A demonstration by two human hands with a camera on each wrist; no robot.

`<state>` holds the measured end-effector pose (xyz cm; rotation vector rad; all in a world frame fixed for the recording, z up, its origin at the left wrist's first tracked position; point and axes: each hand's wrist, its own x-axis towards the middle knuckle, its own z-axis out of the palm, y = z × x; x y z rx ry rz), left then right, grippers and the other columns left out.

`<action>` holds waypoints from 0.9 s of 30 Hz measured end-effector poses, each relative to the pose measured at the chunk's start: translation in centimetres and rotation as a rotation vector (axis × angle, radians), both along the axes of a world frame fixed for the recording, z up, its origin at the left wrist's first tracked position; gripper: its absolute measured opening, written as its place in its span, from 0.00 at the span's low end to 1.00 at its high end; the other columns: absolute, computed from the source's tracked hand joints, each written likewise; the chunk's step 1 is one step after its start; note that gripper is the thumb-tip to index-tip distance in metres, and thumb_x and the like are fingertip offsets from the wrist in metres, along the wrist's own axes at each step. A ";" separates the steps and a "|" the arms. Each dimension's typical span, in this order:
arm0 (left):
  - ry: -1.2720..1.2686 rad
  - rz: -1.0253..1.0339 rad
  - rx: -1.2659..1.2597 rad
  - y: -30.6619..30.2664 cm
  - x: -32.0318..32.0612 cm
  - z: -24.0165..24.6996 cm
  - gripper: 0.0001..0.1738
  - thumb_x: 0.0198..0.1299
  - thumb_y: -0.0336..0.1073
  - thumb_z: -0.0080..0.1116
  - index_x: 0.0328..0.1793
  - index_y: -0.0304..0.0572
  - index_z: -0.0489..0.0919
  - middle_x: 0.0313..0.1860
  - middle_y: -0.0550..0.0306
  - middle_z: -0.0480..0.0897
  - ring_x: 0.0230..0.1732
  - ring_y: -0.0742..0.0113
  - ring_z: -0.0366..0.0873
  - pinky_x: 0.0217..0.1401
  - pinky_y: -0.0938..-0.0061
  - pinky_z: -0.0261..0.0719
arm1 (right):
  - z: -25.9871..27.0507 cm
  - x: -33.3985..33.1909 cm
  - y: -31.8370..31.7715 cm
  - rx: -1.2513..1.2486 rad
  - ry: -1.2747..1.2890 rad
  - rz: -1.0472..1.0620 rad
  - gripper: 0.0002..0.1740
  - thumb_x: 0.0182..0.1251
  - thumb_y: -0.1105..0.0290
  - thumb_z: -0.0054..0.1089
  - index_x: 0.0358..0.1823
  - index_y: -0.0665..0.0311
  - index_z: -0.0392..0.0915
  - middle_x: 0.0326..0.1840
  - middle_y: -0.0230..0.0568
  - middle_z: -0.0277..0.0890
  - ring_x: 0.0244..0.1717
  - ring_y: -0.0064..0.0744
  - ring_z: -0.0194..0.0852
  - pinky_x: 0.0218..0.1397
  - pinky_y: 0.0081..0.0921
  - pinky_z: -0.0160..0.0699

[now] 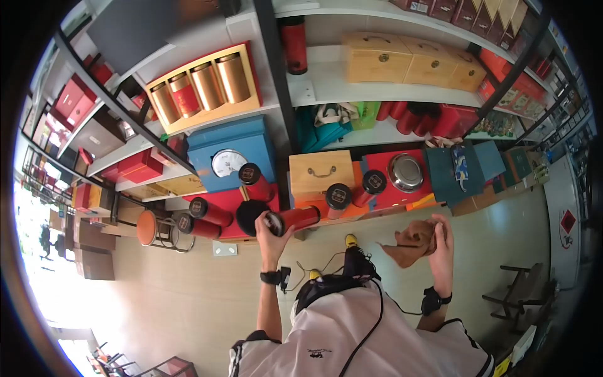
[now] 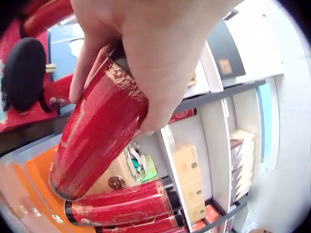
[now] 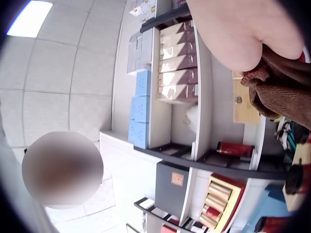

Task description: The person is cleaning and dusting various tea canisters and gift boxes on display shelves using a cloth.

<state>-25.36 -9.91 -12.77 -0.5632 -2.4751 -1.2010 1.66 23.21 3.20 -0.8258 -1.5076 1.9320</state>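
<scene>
My left hand (image 1: 271, 240) grips one end of a red canister (image 1: 301, 217), which is tilted nearly level and points right in the head view. In the left wrist view, thumb and fingers wrap round the canister's (image 2: 95, 133) dark-rimmed end. My right hand (image 1: 443, 244) holds a bunched brown cloth (image 1: 409, 245) off to the right, its corner hanging free; the right wrist view shows the cloth (image 3: 284, 94) gathered below the fingers. Beside the left hand is a round black pad (image 2: 23, 73) with a light stick. Other red canisters (image 1: 212, 211) with black lids stand on both sides.
Ahead runs a low display with a wooden box (image 1: 321, 178), a blue case (image 1: 231, 151) and a round metal tin (image 1: 406, 173). Shelves (image 1: 326, 88) rise behind it. A stool (image 1: 151, 227) stands at left, a dark chair (image 1: 515, 292) at right. A cable (image 1: 300, 276) hangs before my body.
</scene>
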 end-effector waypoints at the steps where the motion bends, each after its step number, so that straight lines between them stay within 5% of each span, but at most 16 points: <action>1: -0.124 0.071 0.124 -2.1 0.8 -1.1 0.47 0.45 0.41 0.87 0.69 0.38 0.71 0.56 0.46 0.78 0.48 0.52 0.81 0.51 0.64 0.82 | 0.5 -0.5 -0.8 0.008 -0.041 0.085 0.17 0.87 0.60 0.48 0.66 0.62 0.71 0.58 0.37 0.75 0.60 0.28 0.74 0.66 0.27 0.74; 4: -0.451 0.229 0.550 -9.5 3.7 -2.8 0.35 0.58 0.38 0.79 0.68 0.39 0.72 0.53 0.55 0.82 0.49 0.64 0.81 0.50 0.69 0.82 | 1.5 -1.7 -4.9 -0.022 -0.051 0.331 0.18 0.87 0.59 0.47 0.66 0.61 0.71 0.58 0.38 0.75 0.60 0.28 0.74 0.66 0.28 0.75; 6: -0.770 0.089 1.068 -13.2 6.5 -0.8 0.28 0.65 0.36 0.72 0.67 0.38 0.73 0.51 0.57 0.81 0.50 0.65 0.82 0.49 0.70 0.83 | 2.9 -2.7 -7.2 -0.145 0.070 0.498 0.20 0.87 0.56 0.48 0.68 0.59 0.71 0.61 0.40 0.76 0.61 0.30 0.76 0.68 0.30 0.76; 7: -0.833 -0.030 1.120 -15.9 7.9 -2.1 0.26 0.70 0.40 0.65 0.69 0.37 0.72 0.57 0.52 0.82 0.58 0.60 0.83 0.60 0.64 0.84 | 3.5 -3.2 -8.1 -0.341 0.208 0.347 0.21 0.86 0.54 0.48 0.69 0.57 0.71 0.62 0.41 0.77 0.62 0.30 0.77 0.68 0.32 0.76; 8: -0.812 -0.016 1.125 -17.0 9.6 -1.7 0.26 0.70 0.40 0.65 0.69 0.37 0.72 0.57 0.52 0.82 0.58 0.60 0.83 0.60 0.64 0.84 | 3.8 -3.7 -8.7 -0.538 0.347 0.185 0.22 0.86 0.52 0.49 0.71 0.55 0.71 0.64 0.42 0.77 0.64 0.31 0.78 0.68 0.33 0.77; 9: -0.860 -0.072 1.241 -17.3 11.3 -0.5 0.29 0.71 0.43 0.64 0.72 0.36 0.71 0.62 0.50 0.81 0.63 0.57 0.81 0.67 0.59 0.81 | 4.0 -4.6 -7.9 -0.544 0.516 0.231 0.21 0.87 0.52 0.44 0.70 0.53 0.70 0.63 0.40 0.76 0.67 0.35 0.78 0.73 0.44 0.79; 12: -0.939 -0.189 1.440 -16.6 15.1 0.7 0.37 0.72 0.50 0.60 0.79 0.36 0.67 0.74 0.44 0.76 0.75 0.50 0.73 0.82 0.50 0.68 | 1.8 -5.7 -9.0 -0.389 0.472 0.315 0.22 0.87 0.53 0.45 0.72 0.54 0.68 0.67 0.41 0.74 0.68 0.35 0.77 0.73 0.40 0.78; 13: -0.940 -0.187 1.482 -15.4 16.1 1.4 0.38 0.71 0.49 0.61 0.80 0.36 0.65 0.75 0.45 0.75 0.76 0.50 0.73 0.81 0.51 0.68 | 1.0 -6.4 -10.8 -0.061 0.551 0.461 0.22 0.86 0.60 0.48 0.75 0.58 0.65 0.71 0.42 0.72 0.68 0.37 0.76 0.73 0.39 0.77; 14: -0.917 -0.164 1.446 -14.2 16.7 1.8 0.39 0.71 0.54 0.61 0.78 0.37 0.67 0.74 0.45 0.75 0.74 0.50 0.74 0.78 0.51 0.73 | -1.7 -5.6 -13.8 0.321 0.253 0.357 0.23 0.83 0.71 0.48 0.76 0.64 0.64 0.73 0.43 0.68 0.71 0.40 0.72 0.74 0.39 0.73; 15: -0.892 -0.215 1.411 -13.1 16.9 2.4 0.39 0.70 0.54 0.62 0.78 0.37 0.67 0.74 0.46 0.76 0.74 0.50 0.74 0.78 0.51 0.73 | -0.8 -5.3 -16.5 0.337 0.286 0.514 0.25 0.78 0.73 0.51 0.74 0.69 0.65 0.75 0.48 0.65 0.76 0.42 0.66 0.77 0.40 0.67; 16: -0.865 -0.268 1.375 -12.3 17.0 3.0 0.39 0.70 0.54 0.62 0.79 0.37 0.67 0.74 0.46 0.76 0.74 0.51 0.74 0.78 0.51 0.72 | -0.6 -5.5 -16.8 0.816 0.256 0.644 0.27 0.74 0.69 0.57 0.71 0.71 0.67 0.75 0.55 0.64 0.77 0.47 0.62 0.77 0.39 0.64; 17: -0.843 -0.211 1.380 -11.7 16.7 3.8 0.41 0.69 0.53 0.64 0.79 0.37 0.66 0.74 0.48 0.75 0.74 0.53 0.73 0.78 0.53 0.71 | -0.6 -5.4 -17.4 0.677 0.352 0.616 0.31 0.68 0.66 0.62 0.69 0.71 0.67 0.71 0.59 0.65 0.69 0.53 0.69 0.73 0.40 0.65; 20: -0.649 -0.213 1.249 -11.6 16.3 5.2 0.49 0.63 0.55 0.71 0.81 0.37 0.61 0.66 0.48 0.78 0.71 0.55 0.74 0.79 0.57 0.67 | -2.0 -3.2 -16.9 0.478 0.259 0.684 0.29 0.66 0.65 0.64 0.65 0.71 0.71 0.65 0.55 0.70 0.60 0.50 0.73 0.67 0.39 0.69; 22: -0.628 -0.173 1.208 -11.4 16.5 6.7 0.55 0.54 0.59 0.79 0.78 0.38 0.61 0.62 0.46 0.78 0.66 0.55 0.77 0.75 0.57 0.72 | -1.5 -2.6 -16.2 0.704 0.197 0.607 0.22 0.70 0.63 0.65 0.58 0.70 0.75 0.59 0.48 0.74 0.55 0.40 0.73 0.61 0.37 0.72; 24: -0.222 -0.290 0.764 -10.7 15.6 11.5 0.56 0.46 0.57 0.85 0.73 0.39 0.64 0.62 0.41 0.78 0.62 0.51 0.80 0.70 0.54 0.77 | -2.4 -2.1 -15.8 0.369 0.207 0.316 0.18 0.75 0.61 0.62 0.52 0.70 0.76 0.52 0.41 0.77 0.54 0.30 0.73 0.57 0.32 0.73; 27: 0.013 -0.592 0.613 -9.5 13.4 15.2 0.58 0.38 0.54 0.89 0.70 0.40 0.65 0.61 0.38 0.78 0.59 0.44 0.83 0.65 0.50 0.81 | -3.0 -2.6 -12.7 0.004 0.030 0.439 0.22 0.80 0.55 0.58 0.58 0.70 0.75 0.51 0.39 0.80 0.55 0.24 0.74 0.60 0.26 0.74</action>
